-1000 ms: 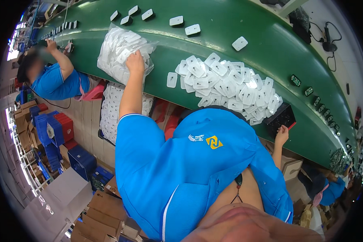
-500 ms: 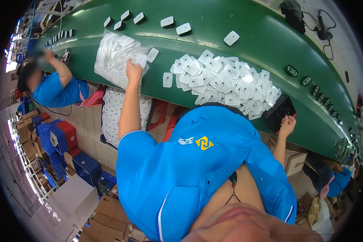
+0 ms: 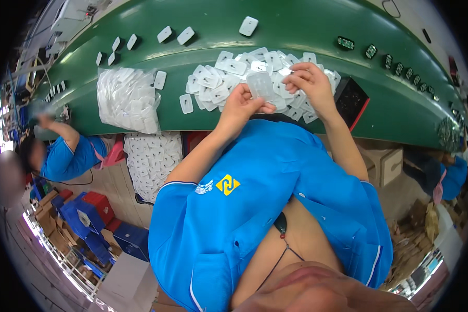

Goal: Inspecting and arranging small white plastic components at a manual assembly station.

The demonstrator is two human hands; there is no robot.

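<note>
My left hand (image 3: 243, 105) and my right hand (image 3: 309, 83) meet over the near edge of the green belt (image 3: 296, 31). Together they pinch one clear plastic blister piece (image 3: 260, 86), left fingers on its lower edge, right fingers on its right side. Just behind it lies a heap of several similar white and clear blister pieces (image 3: 221, 78). A clear bag stuffed with more of them (image 3: 126, 99) lies on the belt to the left. A black box with a red edge (image 3: 351, 99) sits right of my right hand.
Single white pieces (image 3: 248, 26) lie spread further along the belt, and small dark parts (image 3: 370, 51) line its far right. Another full bag (image 3: 152, 161) hangs below the belt edge. A co-worker in blue (image 3: 62, 156) works at left, another person (image 3: 450, 177) at right. Blue and red crates (image 3: 96, 218) stand on the floor.
My left hand has left the bag on the left and my right hand has left the black box. Both came together at the heap and now hold one clear piece.
</note>
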